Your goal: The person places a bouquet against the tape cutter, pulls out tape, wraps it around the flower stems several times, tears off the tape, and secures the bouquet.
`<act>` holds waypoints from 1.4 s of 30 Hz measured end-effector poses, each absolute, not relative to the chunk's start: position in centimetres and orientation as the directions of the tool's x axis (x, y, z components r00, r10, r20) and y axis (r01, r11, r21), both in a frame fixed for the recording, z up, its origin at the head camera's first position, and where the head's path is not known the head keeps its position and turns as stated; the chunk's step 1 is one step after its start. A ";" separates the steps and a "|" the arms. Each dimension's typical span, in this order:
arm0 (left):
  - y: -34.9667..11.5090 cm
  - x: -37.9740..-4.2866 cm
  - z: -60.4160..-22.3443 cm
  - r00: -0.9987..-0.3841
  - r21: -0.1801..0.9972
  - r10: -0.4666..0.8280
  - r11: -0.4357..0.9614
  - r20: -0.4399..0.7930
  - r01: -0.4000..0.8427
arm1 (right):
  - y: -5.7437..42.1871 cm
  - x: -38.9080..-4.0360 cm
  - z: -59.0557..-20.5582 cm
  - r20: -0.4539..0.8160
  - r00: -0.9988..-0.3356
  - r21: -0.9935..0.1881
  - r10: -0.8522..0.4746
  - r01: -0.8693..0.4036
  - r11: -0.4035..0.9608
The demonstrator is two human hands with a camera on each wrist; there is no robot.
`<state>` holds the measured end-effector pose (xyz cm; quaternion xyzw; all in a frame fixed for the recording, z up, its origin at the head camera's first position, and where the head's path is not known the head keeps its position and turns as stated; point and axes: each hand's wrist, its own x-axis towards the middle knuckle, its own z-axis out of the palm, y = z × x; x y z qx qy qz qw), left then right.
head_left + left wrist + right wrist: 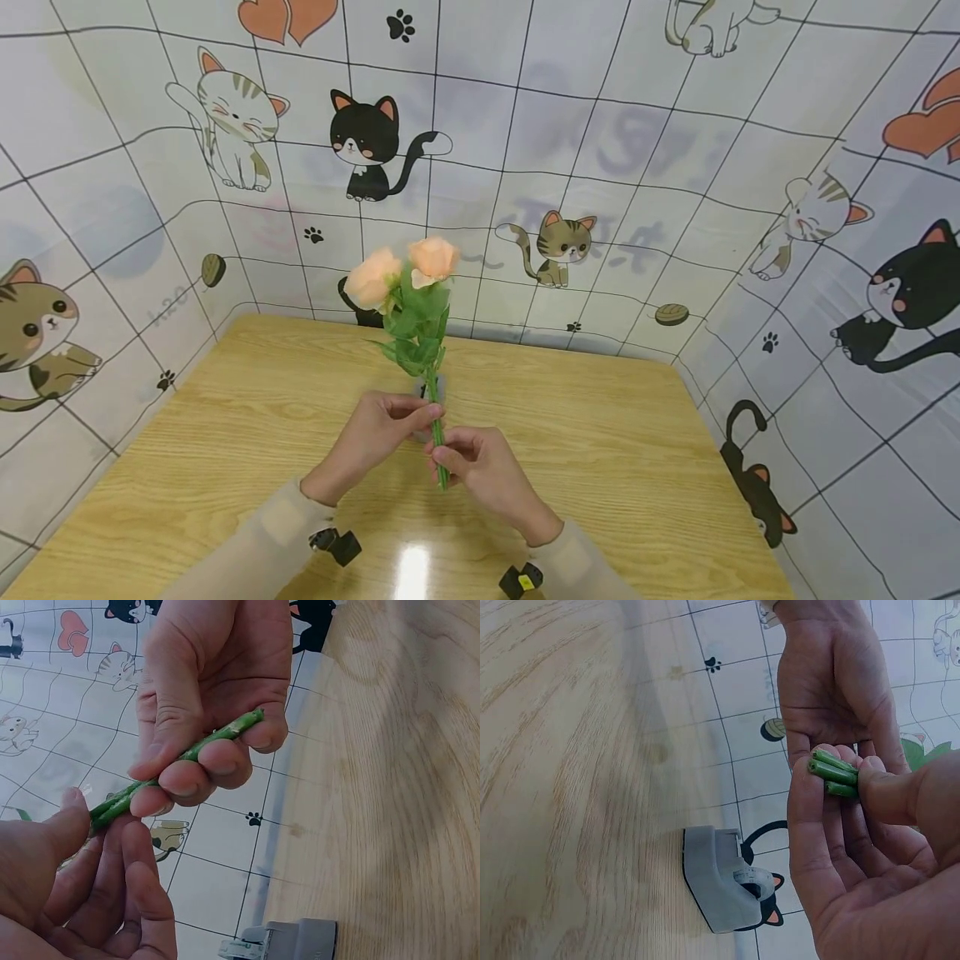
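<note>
In the head view two peach roses (372, 279) with green leaves stand upright above the table, held by their bundled stems. My left hand (386, 427) pinches the stems (112, 806) between thumb and fingers, below the leaves. Lower down, my right hand (491, 475) pinches the same stems near their bottom ends, its thumb on one side and its fingers curled behind. Three stem ends (832, 771) poke out side by side in the right wrist view. A grey tape dispenser (716, 879) stands on the table behind the hands, mostly hidden by them in the head view.
The wood-grain table (585, 433) spreads around both hands. White sheeting (480, 150) with grid lines and cartoon cats encloses its back and sides. Light glares on the table near its front edge.
</note>
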<state>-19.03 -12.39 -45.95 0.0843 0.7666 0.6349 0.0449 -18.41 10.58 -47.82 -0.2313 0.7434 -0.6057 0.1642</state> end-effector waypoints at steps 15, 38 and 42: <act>-12.5 -18.8 -45.8 -0.987 0.975 0.160 0.213 0.027 0.061 | 10.6 -18.5 -48.0 0.035 -0.807 -0.971 -0.589 -0.168 0.172; -12.6 -18.7 -45.5 -0.988 0.980 0.152 0.195 0.015 0.045 | 11.2 -18.7 -47.8 0.093 -0.823 -0.965 -0.560 -0.213 0.153; -12.7 -18.7 -45.5 -0.987 0.976 0.160 0.208 0.030 0.063 | 11.1 -18.6 -47.7 0.087 -0.836 -0.963 -0.542 -0.209 0.168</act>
